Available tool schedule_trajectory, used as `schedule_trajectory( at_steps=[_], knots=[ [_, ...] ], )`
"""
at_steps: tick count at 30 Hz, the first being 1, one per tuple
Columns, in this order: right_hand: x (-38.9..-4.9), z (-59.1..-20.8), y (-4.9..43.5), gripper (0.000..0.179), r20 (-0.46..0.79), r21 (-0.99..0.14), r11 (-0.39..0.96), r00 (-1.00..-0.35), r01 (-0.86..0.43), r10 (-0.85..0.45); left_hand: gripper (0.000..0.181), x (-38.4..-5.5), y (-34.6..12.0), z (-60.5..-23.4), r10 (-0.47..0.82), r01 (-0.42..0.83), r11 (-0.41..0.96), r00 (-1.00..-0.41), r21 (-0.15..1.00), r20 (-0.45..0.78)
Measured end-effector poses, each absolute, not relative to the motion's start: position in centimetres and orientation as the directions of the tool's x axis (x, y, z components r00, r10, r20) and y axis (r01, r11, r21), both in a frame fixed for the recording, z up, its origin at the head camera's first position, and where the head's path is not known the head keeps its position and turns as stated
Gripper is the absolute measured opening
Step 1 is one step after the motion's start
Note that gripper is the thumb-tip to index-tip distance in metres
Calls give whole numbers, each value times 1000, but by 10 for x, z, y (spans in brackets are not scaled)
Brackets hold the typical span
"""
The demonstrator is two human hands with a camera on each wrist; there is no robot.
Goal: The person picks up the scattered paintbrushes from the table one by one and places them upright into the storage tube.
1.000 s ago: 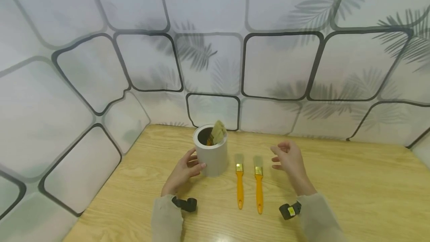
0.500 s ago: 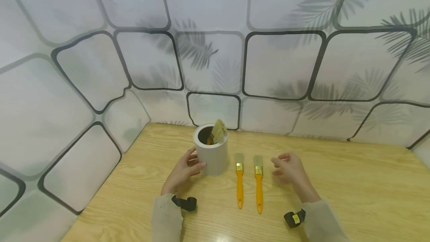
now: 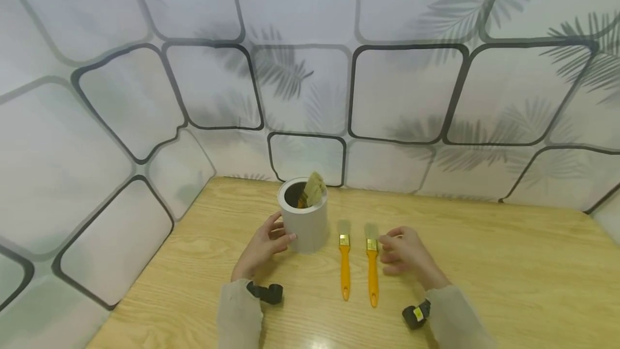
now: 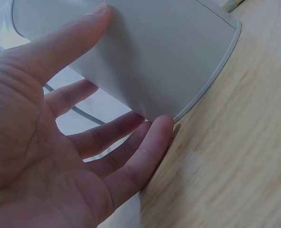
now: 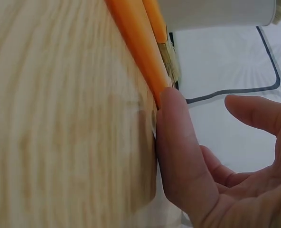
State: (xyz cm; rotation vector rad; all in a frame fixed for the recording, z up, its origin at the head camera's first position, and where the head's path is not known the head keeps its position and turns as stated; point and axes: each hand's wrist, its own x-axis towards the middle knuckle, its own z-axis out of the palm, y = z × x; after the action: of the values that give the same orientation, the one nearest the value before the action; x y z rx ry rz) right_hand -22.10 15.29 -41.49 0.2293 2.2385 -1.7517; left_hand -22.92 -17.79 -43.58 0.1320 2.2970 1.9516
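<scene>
A round light-grey can [image 3: 305, 230] stands upright on the wooden table. From its mouth a bristle brush head [image 3: 314, 190] sticks up. My left hand [image 3: 263, 248] holds the can's left side; in the left wrist view the thumb lies along the grey wall [image 4: 164, 57] and the fingertips bend in at its edge. To the right of the can lie two flat paintbrushes, a left paintbrush [image 3: 345, 268] and a right paintbrush [image 3: 373, 273], with orange handles and bristles pointing away. My right hand [image 3: 409, 252], thumb and fingers apart, is right beside the right paintbrush, a fingertip at its orange handle [image 5: 140, 47].
A patterned wall [image 3: 407, 96] rises behind the table [image 3: 508, 263], close behind the can, and another wall section [image 3: 121, 230] closes the left side. Both wrists carry small black cameras.
My right hand first drew slightly toward me, then moved left and down to the right paintbrush. The left hand, the can and both paintbrushes have stayed in place.
</scene>
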Motion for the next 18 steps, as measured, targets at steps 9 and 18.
schedule_trajectory(
  at_steps=[9,18],
  knots=[
    [-226,-418,145,37,-344,-885,337,-939,320,-12,72,-229,-177,-434,149,-19,163,-988,986,-44],
    [-227,-422,139,27,-297,-839,468,-954,277,31,73,-231,-178,-439,150,-16,149,-988,989,-38]
  ],
)
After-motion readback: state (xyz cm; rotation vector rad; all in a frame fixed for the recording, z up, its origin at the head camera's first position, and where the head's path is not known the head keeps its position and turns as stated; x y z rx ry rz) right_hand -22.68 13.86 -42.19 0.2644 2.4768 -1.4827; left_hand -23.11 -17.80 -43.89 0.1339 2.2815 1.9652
